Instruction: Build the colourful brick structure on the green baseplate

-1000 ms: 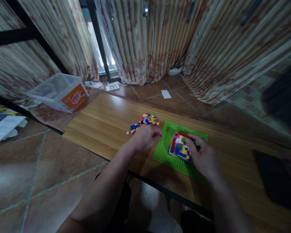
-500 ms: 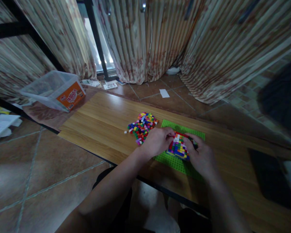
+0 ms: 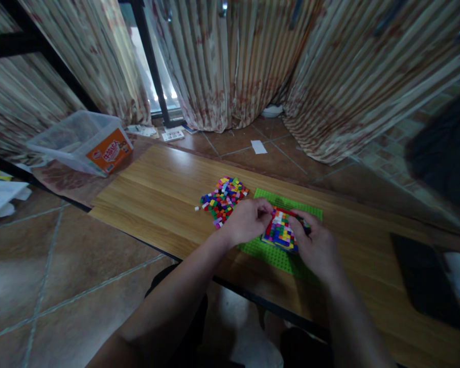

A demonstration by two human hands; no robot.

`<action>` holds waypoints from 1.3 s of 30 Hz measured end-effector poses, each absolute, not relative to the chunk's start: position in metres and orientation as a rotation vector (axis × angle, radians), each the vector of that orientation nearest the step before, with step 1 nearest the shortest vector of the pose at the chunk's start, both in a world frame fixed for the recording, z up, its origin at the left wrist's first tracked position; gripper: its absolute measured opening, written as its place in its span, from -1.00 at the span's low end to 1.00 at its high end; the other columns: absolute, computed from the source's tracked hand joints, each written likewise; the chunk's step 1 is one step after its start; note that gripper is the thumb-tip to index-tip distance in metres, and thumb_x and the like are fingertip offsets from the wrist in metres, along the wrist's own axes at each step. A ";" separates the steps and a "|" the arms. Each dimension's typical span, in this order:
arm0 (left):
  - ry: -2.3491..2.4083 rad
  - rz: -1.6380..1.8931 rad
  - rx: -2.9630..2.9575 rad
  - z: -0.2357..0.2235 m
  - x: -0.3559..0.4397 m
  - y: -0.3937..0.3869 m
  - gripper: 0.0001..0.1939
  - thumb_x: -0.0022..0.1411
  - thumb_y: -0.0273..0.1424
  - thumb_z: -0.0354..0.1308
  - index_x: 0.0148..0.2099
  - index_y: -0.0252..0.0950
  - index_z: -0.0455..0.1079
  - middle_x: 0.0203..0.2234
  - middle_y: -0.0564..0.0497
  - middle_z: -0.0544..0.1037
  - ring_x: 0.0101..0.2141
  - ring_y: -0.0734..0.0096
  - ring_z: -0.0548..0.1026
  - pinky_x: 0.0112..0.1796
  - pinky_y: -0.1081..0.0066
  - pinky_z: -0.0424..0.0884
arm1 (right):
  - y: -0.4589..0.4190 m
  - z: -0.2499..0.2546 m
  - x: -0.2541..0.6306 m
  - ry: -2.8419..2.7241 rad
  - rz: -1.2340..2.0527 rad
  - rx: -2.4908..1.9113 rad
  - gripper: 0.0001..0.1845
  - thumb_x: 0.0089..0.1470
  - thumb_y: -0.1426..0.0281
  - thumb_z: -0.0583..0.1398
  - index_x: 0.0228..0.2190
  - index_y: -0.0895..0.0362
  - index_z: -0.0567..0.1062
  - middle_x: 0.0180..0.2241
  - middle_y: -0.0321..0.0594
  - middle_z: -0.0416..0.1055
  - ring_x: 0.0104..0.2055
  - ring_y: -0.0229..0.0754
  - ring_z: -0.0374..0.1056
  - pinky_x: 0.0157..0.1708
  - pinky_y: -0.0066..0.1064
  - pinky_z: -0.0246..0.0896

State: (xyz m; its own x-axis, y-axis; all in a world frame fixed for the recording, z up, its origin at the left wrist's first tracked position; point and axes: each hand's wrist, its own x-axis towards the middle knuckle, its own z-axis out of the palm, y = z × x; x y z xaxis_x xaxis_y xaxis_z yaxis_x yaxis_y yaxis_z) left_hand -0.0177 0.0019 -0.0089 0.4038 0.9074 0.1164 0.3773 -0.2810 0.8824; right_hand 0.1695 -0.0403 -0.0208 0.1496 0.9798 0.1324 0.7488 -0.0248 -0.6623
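Observation:
A multicoloured block of toy bricks (image 3: 280, 230) sits over the green studded baseplate (image 3: 270, 254) on the wooden table. My right hand (image 3: 317, 245) grips its right side, thumb on the top face and fingers round the far edge. At the upper left edge of the block, my left hand (image 3: 249, 220) has its thumb and fingers pinched together. Whatever lies in that pinch is too small and hidden to make out. A heap of loose toy bricks (image 3: 224, 197) lies just beyond my left hand, with one white brick (image 3: 197, 208) apart at its left.
A clear plastic bin (image 3: 76, 138) with an orange label stands past the table's left end. On the table's right side lies a dark flat object (image 3: 425, 276). Curtains (image 3: 230, 66) hang behind, and a white paper (image 3: 258, 147) lies on the tiled floor.
My left hand has drawn very slightly away from the block's left edge. The right hand keeps its hold, and the whole view has shifted a little.

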 end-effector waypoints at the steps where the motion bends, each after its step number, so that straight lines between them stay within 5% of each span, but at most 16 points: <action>1: 1.127 0.814 1.836 -0.008 -0.017 0.002 -0.84 0.21 -0.49 0.06 -0.27 -0.34 0.48 -0.45 0.03 0.57 -0.43 0.48 0.46 -0.38 0.49 0.35 | -0.040 -0.021 0.169 -1.652 0.489 -1.825 -0.39 0.17 -0.05 0.05 -0.05 0.14 0.56 -0.14 -0.01 0.55 -0.17 0.01 0.46 -0.13 -0.16 0.32; 5: 1.204 0.800 1.830 -0.010 -0.014 0.004 -0.78 0.28 -0.37 0.06 -0.30 -0.34 0.50 -0.50 0.03 0.53 -0.48 0.48 0.40 -0.43 0.47 0.28 | -0.041 -0.020 0.169 -1.656 0.487 -1.824 -0.38 0.17 -0.06 0.04 -0.05 0.14 0.55 -0.15 0.00 0.55 -0.18 0.01 0.46 -0.14 -0.16 0.32; 30: 1.298 0.887 1.752 -0.014 -0.005 -0.004 -0.77 0.29 -0.37 0.08 -0.34 -0.35 0.50 -0.52 0.03 0.52 -0.49 0.48 0.39 -0.43 0.48 0.25 | -0.040 -0.022 0.172 -1.642 0.499 -1.834 -0.38 0.14 -0.07 0.06 -0.06 0.12 0.56 -0.16 -0.02 0.54 -0.20 0.00 0.46 -0.16 -0.18 0.33; 39: 1.161 0.795 1.826 -0.004 -0.071 0.016 -0.87 0.16 -0.53 0.09 -0.33 -0.36 0.48 -0.48 0.04 0.56 -0.42 0.48 0.45 -0.35 0.51 0.33 | -0.040 -0.021 0.172 -1.607 0.554 -1.874 -0.36 0.12 -0.10 0.06 -0.05 0.10 0.56 -0.19 -0.05 0.54 -0.23 -0.01 0.45 -0.20 -0.20 0.32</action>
State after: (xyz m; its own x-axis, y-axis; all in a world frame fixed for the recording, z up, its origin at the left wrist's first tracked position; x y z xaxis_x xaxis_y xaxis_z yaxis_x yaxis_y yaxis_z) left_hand -0.0707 0.0160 -0.0039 0.3775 0.9223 0.0824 0.4104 -0.2464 0.8780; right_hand 0.1716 -0.0398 -0.0210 0.1789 0.9814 0.0699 0.7301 -0.0848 -0.6780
